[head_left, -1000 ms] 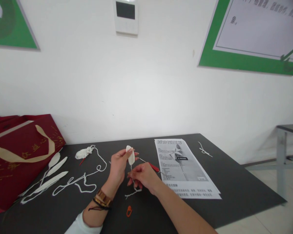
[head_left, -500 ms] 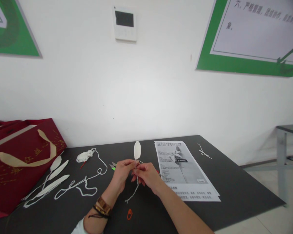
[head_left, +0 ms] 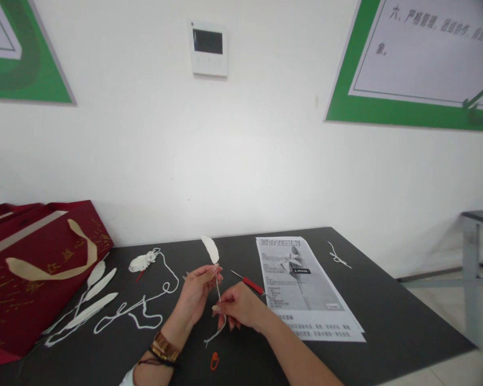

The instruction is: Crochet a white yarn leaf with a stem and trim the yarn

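My left hand [head_left: 199,289] pinches the base of a white crocheted petal [head_left: 210,250], which tilts up and to the left above the fingers. Lower and to the right, my right hand [head_left: 240,306] grips the white yarn tail [head_left: 214,336] that runs down from the petal. A short stretch of the tail shows between the two hands, and its loose end hangs below. Beyond the right hand lies a red-handled crochet hook [head_left: 253,284], close to the printed sheets. An orange stitch marker [head_left: 214,361] rests on the table beneath the hands.
White yarn [head_left: 143,261] sits in a small bundle at the back left, its strand looping across the black table [head_left: 386,327]. Several white petals [head_left: 92,311] lie beside a dark red gift bag [head_left: 52,268]. Printed sheets [head_left: 326,324] are at the right, near a knotted yarn scrap [head_left: 338,259].
My right hand has slid down along the yarn tail, away from the left hand. The petal has tipped to the left. The crochet hook now shows more fully.
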Motion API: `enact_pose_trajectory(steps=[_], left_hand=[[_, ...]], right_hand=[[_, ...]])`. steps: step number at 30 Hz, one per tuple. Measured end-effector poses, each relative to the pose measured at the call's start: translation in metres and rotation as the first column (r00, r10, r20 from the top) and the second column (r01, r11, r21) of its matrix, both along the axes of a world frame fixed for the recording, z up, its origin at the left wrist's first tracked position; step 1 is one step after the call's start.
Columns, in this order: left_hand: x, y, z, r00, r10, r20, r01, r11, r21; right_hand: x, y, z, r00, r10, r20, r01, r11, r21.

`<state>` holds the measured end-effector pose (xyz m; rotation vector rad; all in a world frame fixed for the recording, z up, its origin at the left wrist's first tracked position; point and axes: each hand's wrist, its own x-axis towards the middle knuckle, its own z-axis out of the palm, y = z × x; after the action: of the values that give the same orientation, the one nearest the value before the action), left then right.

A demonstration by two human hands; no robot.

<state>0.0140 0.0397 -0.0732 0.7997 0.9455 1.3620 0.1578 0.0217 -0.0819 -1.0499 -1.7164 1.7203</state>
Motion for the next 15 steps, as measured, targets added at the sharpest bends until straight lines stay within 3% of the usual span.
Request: enact_pose_trajectory(steps=[8, 15], left_hand=[[-0.004, 0.001, 0.000, 1.000, -0.015, -0.001, 0.015, 1.000, -0.009], [0.001, -0.007, 0.006, 0.989, -0.138, -0.060, 0.134, 0.989, -0.066]], right_hand=[[0.029, 0.009, 0.020, 0.999, -0.019, -0.037, 0.022, 0.995, 0.100], [0.033, 0.019, 0.022, 0.956, -0.249, -0.153, 0.278, 0.938, 0.208]])
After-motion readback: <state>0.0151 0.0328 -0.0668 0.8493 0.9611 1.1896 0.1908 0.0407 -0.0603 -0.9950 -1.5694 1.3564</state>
